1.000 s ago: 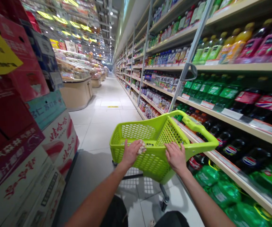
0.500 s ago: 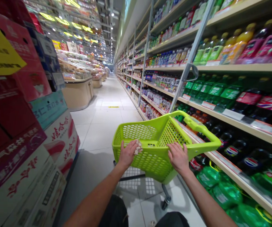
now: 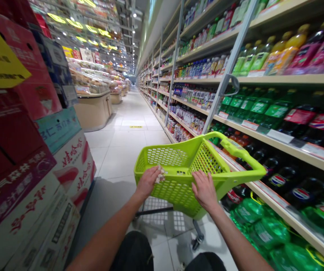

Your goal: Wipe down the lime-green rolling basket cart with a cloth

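Observation:
A bright green plastic shopping cart (image 3: 179, 190) with a holed basket stands side-on before me, its basket holding nothing that I can see. On the near rim, my left hand (image 3: 147, 182) is closed on a crumpled whitish cloth or tissue (image 3: 161, 174), pressed against the edge. My right hand (image 3: 205, 190) lies farther right on the same rim, its fingers hooked over the top and its thumb on my side. The cart's handle (image 3: 242, 152) sticks out to the right, away from both hands.
Drink shelves (image 3: 291, 139) with bottles run along the right, close to the handle. Stacked drink cartons (image 3: 71, 154) rise on the left. A tiled aisle (image 3: 125, 141) leads ahead past a rounded display counter (image 3: 94, 111). One caster (image 3: 197, 241) shows beneath the cart.
My right hand has slid left along the near rim, toward my left hand. My left hand with the crumpled cloth or tissue has shifted slightly left. The cart has barely moved.

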